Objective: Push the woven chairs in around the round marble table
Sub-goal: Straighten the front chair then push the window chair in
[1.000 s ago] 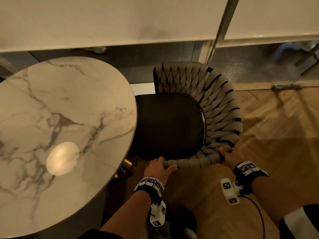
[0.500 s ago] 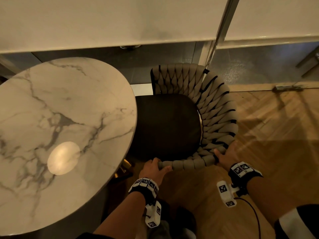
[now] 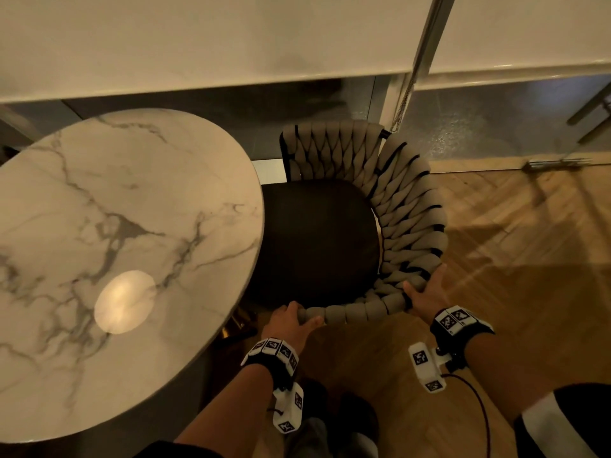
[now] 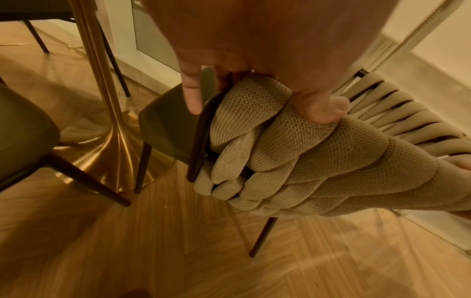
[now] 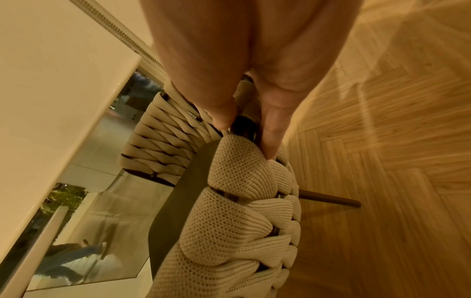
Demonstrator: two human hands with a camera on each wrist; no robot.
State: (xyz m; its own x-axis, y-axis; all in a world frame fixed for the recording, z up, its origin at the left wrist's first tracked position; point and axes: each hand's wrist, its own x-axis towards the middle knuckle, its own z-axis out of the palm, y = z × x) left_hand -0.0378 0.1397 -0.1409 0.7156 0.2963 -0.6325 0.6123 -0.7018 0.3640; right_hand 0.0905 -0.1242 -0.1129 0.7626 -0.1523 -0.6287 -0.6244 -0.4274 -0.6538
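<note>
The woven chair [image 3: 406,219] has a dark seat [image 3: 317,242] and stands right of the round marble table [image 3: 132,226], with the seat's left edge tucked under the tabletop. My left hand [image 3: 299,317] grips the near end of the padded woven rim, and its thumb [image 4: 323,108] presses into the weave [image 4: 293,157]. My right hand [image 3: 423,289] holds the rim further right. There its thumb and fingers [image 5: 270,129] pinch the woven band [image 5: 242,201] from both sides.
The table's gold pedestal [image 4: 107,141] flares onto the floor beside the chair's front leg. Another dark-seated chair [image 4: 23,129] stands left of it. A glass wall with white blinds and a bead chain [image 3: 405,97] runs close behind. Herringbone wood floor [image 3: 512,259] lies to the right.
The chair has slid left toward the table, and both hands have travelled with it while holding the rim. Its seat now sits a little further under the tabletop.
</note>
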